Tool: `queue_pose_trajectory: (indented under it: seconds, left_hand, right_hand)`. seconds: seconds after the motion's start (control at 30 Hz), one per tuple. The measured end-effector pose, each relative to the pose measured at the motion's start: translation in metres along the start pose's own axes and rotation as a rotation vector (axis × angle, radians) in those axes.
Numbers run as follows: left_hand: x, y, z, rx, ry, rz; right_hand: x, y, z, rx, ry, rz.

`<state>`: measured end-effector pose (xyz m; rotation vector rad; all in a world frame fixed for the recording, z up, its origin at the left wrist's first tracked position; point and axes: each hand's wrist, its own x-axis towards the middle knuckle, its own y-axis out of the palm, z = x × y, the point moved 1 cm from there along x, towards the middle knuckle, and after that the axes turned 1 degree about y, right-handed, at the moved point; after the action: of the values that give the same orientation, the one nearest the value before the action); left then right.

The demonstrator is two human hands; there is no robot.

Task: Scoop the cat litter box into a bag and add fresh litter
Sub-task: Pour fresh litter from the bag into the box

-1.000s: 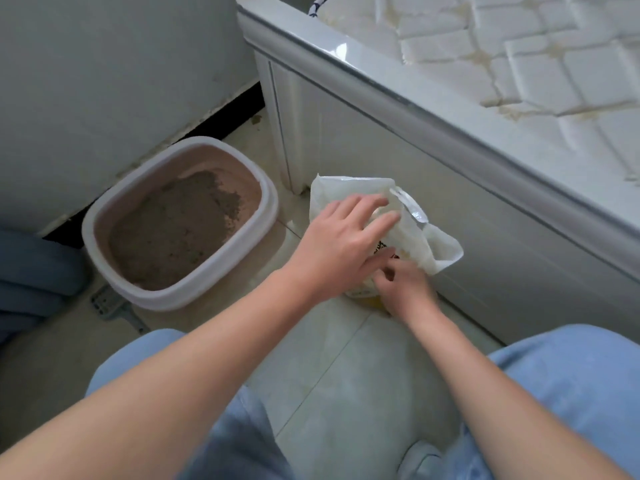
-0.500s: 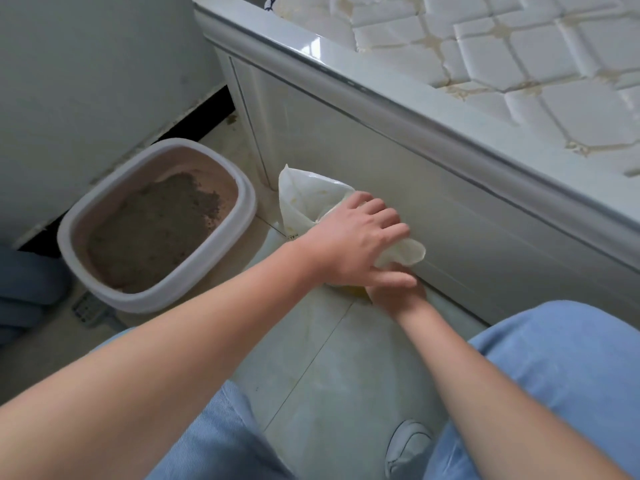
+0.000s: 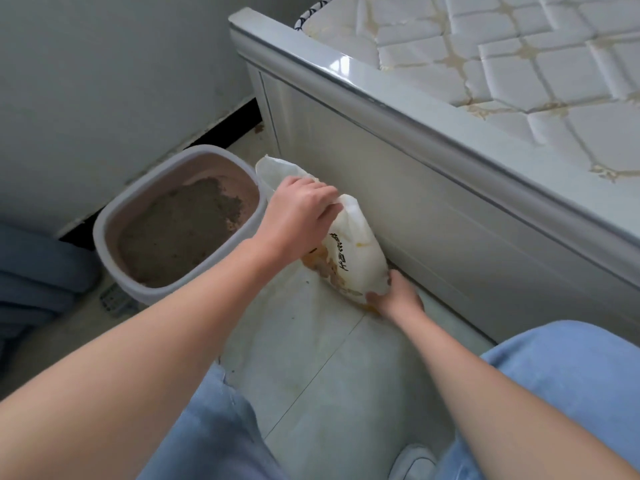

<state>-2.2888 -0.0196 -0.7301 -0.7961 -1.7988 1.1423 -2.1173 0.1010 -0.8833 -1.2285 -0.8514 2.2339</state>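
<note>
A white litter bag (image 3: 356, 251) with black print and yellow markings leans on the floor against the bed frame, its open top tilted toward the litter box. My left hand (image 3: 298, 216) grips the bag's upper part. My right hand (image 3: 398, 299) holds its bottom corner at the floor. The litter box (image 3: 104, 233), a pale oval tub with a brown inner wall, stands to the left of the bag and holds grey-brown litter (image 3: 180, 230).
The white bed frame (image 3: 433, 188) with a quilted mattress (image 3: 519, 60) walls off the right side. A grey wall runs behind the box. A grey scoop (image 3: 116, 301) lies on the floor at the box's front. My blue-jeaned knees fill the bottom.
The bag has been lifted and tipped so its printed side shows. My left hand moved up onto the bag's top, and my right hand now holds the bottom corner.
</note>
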Motion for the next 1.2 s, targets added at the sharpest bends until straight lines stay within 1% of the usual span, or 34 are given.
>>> queue_pose_trajectory:
  seconds: [0.07, 0.13, 0.23, 0.3, 0.4, 0.47, 0.5, 0.53, 0.57, 0.63, 0.7, 0.73, 0.77, 0.87, 0.9, 0.97, 1.07, 1.13, 1.2]
  left_hand:
    - [-0.008, -0.009, 0.009, -0.008, -0.04, -0.019]
    - [-0.017, -0.012, 0.01, 0.039, -0.027, -0.034]
    - [-0.025, -0.01, 0.007, 0.121, 0.078, -0.031]
    - [-0.028, -0.012, 0.001, 0.164, 0.17, 0.008]
    - [-0.031, -0.012, -0.021, 0.244, 0.323, 0.06]
    - [-0.032, -0.007, -0.041, 0.297, 0.519, 0.08]
    - [-0.033, -0.002, -0.05, 0.325, 0.618, 0.113]
    - [-0.033, 0.003, -0.057, 0.38, 0.686, 0.183]
    - [-0.032, 0.005, -0.062, 0.464, 0.708, 0.279]
    - [-0.028, 0.013, -0.062, 0.659, 0.64, 0.446]
    - [-0.022, 0.012, -0.055, 0.761, 0.489, 0.491]
    - [-0.018, 0.008, -0.051, 0.771, 0.424, 0.458]
    - [-0.013, 0.006, -0.047, 0.758, 0.382, 0.429]
    - [-0.007, 0.012, -0.033, 0.687, 0.301, 0.496]
    - [-0.005, 0.014, -0.031, 0.646, 0.251, 0.494]
    - [-0.002, 0.013, -0.034, 0.576, 0.18, 0.441]
    - [-0.003, 0.015, -0.036, 0.539, 0.118, 0.459]
    - [-0.002, 0.01, -0.027, 0.543, 0.057, 0.448]
    - [-0.003, 0.004, -0.012, 0.491, -0.002, 0.392]
  right_hand:
    - [0.004, 0.011, 0.005, -0.026, -0.035, 0.006]
    - [0.006, 0.019, 0.012, -0.016, -0.061, 0.004]
    - [0.011, 0.031, 0.019, 0.005, -0.093, 0.018]
    - [0.028, 0.045, 0.014, 0.025, -0.114, 0.007]
    - [0.025, 0.044, 0.019, 0.094, -0.122, -0.026]
    - [0.018, 0.04, 0.025, 0.126, -0.169, -0.059]
    - [0.015, 0.039, 0.025, 0.17, -0.182, -0.069]
    - [0.02, 0.044, 0.021, 0.208, -0.184, -0.081]
    - [0.026, 0.048, 0.014, 0.189, -0.157, -0.078]
    - [0.055, 0.071, -0.011, 0.146, -0.096, -0.052]
    - [0.053, 0.07, -0.018, 0.159, -0.081, -0.042]
    - [0.049, 0.066, -0.016, 0.169, -0.09, -0.045]
    - [0.035, 0.055, -0.009, 0.169, -0.085, -0.041]
    - [0.023, 0.042, -0.002, 0.17, -0.085, -0.028]
    - [0.023, 0.041, -0.002, 0.173, -0.08, -0.013]
    - [0.023, 0.04, -0.004, 0.16, -0.074, 0.015]
    - [0.024, 0.039, -0.003, 0.119, -0.056, 0.033]
    - [0.022, 0.04, 0.004, 0.11, -0.044, 0.027]
    - [0.022, 0.045, 0.009, 0.108, -0.058, 0.037]
